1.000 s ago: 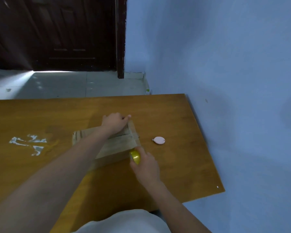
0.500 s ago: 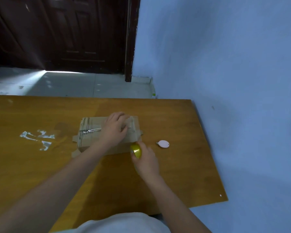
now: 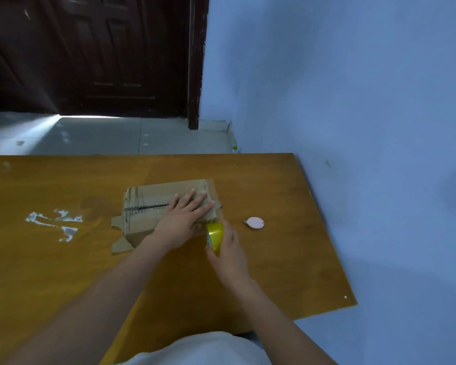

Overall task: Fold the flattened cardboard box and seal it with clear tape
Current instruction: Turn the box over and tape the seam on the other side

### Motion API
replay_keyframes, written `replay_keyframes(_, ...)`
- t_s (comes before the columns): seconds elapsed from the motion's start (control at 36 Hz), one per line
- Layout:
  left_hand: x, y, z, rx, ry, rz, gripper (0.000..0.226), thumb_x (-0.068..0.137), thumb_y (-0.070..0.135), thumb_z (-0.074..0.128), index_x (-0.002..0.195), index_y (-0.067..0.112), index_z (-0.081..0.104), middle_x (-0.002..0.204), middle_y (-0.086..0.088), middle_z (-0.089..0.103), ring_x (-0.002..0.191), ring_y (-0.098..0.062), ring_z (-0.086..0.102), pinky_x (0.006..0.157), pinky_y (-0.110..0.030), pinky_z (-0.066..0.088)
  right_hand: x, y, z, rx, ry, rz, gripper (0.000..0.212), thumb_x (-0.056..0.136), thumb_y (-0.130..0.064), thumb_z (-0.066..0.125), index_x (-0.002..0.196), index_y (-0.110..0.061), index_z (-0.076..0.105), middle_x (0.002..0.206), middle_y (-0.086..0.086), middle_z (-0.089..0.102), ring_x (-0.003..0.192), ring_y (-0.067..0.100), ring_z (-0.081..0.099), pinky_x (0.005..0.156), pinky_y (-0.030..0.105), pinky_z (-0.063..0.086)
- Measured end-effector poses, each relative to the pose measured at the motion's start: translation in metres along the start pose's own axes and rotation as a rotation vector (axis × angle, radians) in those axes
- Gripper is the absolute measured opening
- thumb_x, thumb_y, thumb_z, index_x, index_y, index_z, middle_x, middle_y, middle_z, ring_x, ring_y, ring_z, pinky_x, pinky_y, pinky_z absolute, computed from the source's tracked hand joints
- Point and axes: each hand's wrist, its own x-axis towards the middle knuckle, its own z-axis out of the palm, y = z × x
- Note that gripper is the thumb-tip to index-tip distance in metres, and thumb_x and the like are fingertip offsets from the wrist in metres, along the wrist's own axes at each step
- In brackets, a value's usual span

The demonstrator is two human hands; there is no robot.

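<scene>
A small brown cardboard box [image 3: 153,204] lies on the wooden table [image 3: 287,259], its top flaps closed and crossed by shiny tape strips, with loose flaps sticking out at its near left. My left hand [image 3: 184,219] presses flat on the box's top right part, fingers straight and spread. My right hand [image 3: 229,248] grips a yellow tape roll [image 3: 215,237] just off the box's near right corner. A strip of clear tape seems to run from the roll to the box; it is hard to make out.
A small pink oval object [image 3: 255,222] lies on the table right of the box. White torn patches [image 3: 53,222] mark the tabletop at left. A blue wall [image 3: 353,101] runs along the table's right edge; a dark door [image 3: 103,54] stands beyond.
My left hand has flattened from a curled grip on the box's far edge to straight fingers pressing its top. The tape roll stays beside the box's near right corner.
</scene>
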Motion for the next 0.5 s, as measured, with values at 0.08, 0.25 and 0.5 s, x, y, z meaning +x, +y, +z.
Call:
replay_keyframes(0.08,0.0,0.003,-0.001,0.019,-0.023,-0.017,0.065,0.098,0.026,0.041,0.15,0.036,0.003,0.159,0.008,-0.009,0.146,-0.018,-0.012,0.116,-0.045,-0.003,0.003,-0.002,0.0,-0.055,-0.016,0.011,0.066,0.092,-0.031,0.054,0.147,-0.024,0.018,0.141,0.007,0.034,0.114,0.029,0.052,0.081,0.032,0.043)
replay_keyframes(0.25,0.0,0.003,-0.001,0.001,-0.012,-0.039,0.065,0.098,0.026,0.042,0.149,0.038,0.004,0.159,0.01,-0.007,0.146,-0.017,-0.012,0.116,-0.044,-0.003,0.006,-0.009,0.0,-0.121,-0.044,0.066,0.064,0.091,-0.033,0.053,0.144,-0.022,0.019,0.139,0.011,0.037,0.113,0.033,0.053,0.08,0.034,0.043)
replay_keyframes(0.5,0.0,0.002,-0.003,-0.004,-0.016,-0.046,0.065,0.098,0.026,0.042,0.149,0.038,0.004,0.159,0.011,-0.008,0.146,-0.017,-0.012,0.117,-0.045,-0.002,0.014,-0.015,-0.005,-0.173,-0.092,0.094,0.064,0.09,-0.033,0.052,0.142,-0.018,0.019,0.127,0.015,0.047,0.106,0.035,0.054,0.071,0.034,0.04)
